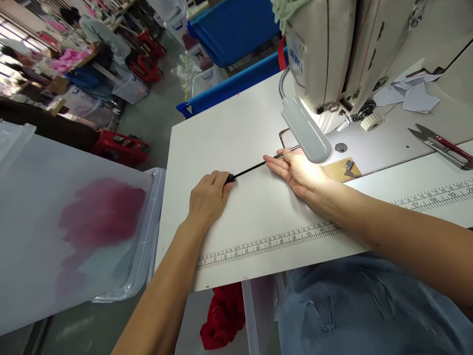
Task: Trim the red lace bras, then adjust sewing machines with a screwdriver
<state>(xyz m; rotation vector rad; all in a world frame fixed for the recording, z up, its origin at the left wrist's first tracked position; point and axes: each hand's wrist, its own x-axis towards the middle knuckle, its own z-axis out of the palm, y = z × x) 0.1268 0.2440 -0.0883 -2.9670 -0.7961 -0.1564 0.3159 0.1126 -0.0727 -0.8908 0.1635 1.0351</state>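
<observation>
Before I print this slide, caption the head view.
Over a white sewing-machine tabletop, the left hand holds a slim dark rod by its black handle; the outstretched right hand meets it.

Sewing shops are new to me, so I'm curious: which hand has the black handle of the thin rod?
The left hand, curled round the black handle; the right hand has outstretched fingers farther along the thin rod, near the lamp.
</observation>
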